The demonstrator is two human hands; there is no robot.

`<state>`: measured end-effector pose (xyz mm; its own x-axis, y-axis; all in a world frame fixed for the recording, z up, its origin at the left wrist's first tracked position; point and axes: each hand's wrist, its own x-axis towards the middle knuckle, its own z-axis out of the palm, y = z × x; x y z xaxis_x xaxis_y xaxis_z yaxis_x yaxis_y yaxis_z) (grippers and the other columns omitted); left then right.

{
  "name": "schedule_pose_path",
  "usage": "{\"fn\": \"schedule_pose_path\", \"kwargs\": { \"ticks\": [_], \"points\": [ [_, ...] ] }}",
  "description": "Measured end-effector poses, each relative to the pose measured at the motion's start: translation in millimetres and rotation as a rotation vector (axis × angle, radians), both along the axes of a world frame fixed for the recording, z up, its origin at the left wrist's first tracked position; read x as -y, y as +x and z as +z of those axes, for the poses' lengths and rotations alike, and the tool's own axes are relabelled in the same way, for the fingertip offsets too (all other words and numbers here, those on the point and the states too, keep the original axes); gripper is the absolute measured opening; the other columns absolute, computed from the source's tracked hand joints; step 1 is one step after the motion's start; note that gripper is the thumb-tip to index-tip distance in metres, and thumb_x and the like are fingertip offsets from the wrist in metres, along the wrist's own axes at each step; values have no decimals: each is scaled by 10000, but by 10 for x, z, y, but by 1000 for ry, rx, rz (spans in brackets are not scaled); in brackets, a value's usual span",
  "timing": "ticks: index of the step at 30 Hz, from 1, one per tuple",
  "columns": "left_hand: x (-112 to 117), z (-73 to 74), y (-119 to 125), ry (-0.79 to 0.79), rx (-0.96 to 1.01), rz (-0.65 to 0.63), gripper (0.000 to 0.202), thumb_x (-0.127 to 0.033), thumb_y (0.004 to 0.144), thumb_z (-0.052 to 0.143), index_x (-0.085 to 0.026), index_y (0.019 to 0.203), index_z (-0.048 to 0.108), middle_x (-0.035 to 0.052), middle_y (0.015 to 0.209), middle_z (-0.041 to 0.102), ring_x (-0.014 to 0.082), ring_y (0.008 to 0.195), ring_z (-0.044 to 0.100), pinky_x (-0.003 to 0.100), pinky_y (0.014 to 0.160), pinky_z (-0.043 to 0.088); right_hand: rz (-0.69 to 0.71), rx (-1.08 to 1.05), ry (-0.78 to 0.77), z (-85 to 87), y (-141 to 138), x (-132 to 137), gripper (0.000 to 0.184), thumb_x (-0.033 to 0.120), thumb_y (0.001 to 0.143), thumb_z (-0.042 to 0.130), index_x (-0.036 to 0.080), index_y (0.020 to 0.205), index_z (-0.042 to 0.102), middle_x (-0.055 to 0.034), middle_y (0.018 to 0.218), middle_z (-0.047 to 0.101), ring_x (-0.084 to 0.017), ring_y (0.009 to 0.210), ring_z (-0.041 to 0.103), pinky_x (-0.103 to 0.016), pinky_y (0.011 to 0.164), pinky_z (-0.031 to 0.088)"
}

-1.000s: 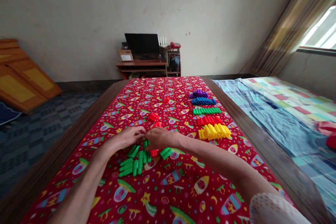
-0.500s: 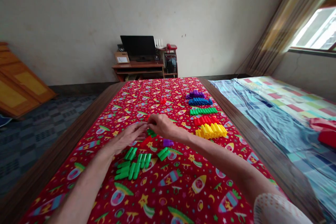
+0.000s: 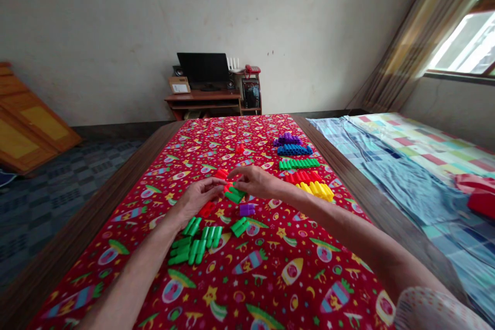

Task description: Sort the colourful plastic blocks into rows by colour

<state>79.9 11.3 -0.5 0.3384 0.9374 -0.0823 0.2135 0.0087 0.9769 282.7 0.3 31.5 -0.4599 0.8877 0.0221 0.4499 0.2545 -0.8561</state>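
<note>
Over the middle of the table, my left hand (image 3: pixel 201 195) pinches a small red plastic piece (image 3: pixel 228 186) at its fingertips. Against it is a green ribbed plastic piece (image 3: pixel 234 195), gripped by my right hand (image 3: pixel 255 181) from the other side. Whether the two pieces are joined, I cannot tell. Just beyond my left fingertips lies another red piece (image 3: pixel 221 174), and one more red piece (image 3: pixel 207 210) sits below that hand. A purple piece (image 3: pixel 247 210) is on the cloth nearer me. Several green pieces (image 3: pixel 212 236) are grouped in front of my left wrist.
Sorted rows run along the table's right side: purple (image 3: pixel 288 139), blue (image 3: pixel 295 150), green (image 3: pixel 299 164), red (image 3: pixel 303 177) and yellow (image 3: pixel 317 191). One red piece (image 3: pixel 240 149) lies farther back on the patterned red cloth (image 3: pixel 266 278). A bed (image 3: pixel 410 180) adjoins on the right.
My hands have drawn slightly apart and turned, exposing the green and red pieces between them. My right hand has shifted a little to the right.
</note>
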Motion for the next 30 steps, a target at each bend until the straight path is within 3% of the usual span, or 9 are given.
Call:
{"fn": "schedule_pose_path", "kwargs": {
  "ticks": [4,8,10,13,16,20,25,30],
  "points": [
    [40,-90,77,-34,35,-73,577,-636,645,716,-153,953,650,-38,608,576,85,475,446,207,454,342,-105,-77,-42,-121,-12,19,303,39,842,496,152,1120,532,67,597,575,-100,523,602,-177,497,451],
    [84,-153,130,-21,0,-94,517,-579,649,744,-150,912,625,-67,562,492,77,484,412,195,456,306,-149,47,119,-243,0,100,269,111,855,541,162,1118,521,26,694,617,-127,626,620,-206,548,461],
    [86,-173,137,-36,-21,-124,476,-555,674,731,-152,904,623,-65,570,491,75,482,401,196,454,297,-49,189,297,-232,60,154,302,150,844,593,152,1139,530,-29,819,652,-152,729,626,-244,621,480],
    [79,-188,146,-85,-42,-195,442,-539,687,711,-162,900,624,-70,549,476,73,459,376,198,436,270,220,405,605,-152,148,223,357,181,834,644,123,1172,546,-133,1057,634,-196,923,603,-303,766,482],
    [103,-167,179,-103,-60,-207,415,-528,649,728,-159,799,611,-81,502,437,69,449,363,192,429,248,378,576,741,-85,161,236,257,127,881,570,95,1135,578,-137,1003,645,-191,912,592,-302,777,462],
    [168,-96,218,-95,-39,-169,420,-534,689,696,-146,836,634,-38,575,562,71,472,406,188,444,277,412,529,692,-51,245,92,191,135,897,552,124,1075,620,-90,925,674,-148,810,595,-248,696,430],
    [89,-138,148,9,-51,-76,464,-591,736,622,-141,848,651,34,667,662,72,433,430,200,419,313,108,407,508,-29,847,-305,216,140,804,631,144,1011,695,-7,743,670,-109,656,573,-203,598,369],
    [-48,-258,81,103,-106,-66,472,-614,706,616,-155,804,661,26,615,645,71,389,412,195,377,295,-74,506,390,-165,1502,-605,287,174,760,659,115,1032,727,-23,687,667,-112,589,538,-221,577,366]
  ]
}}
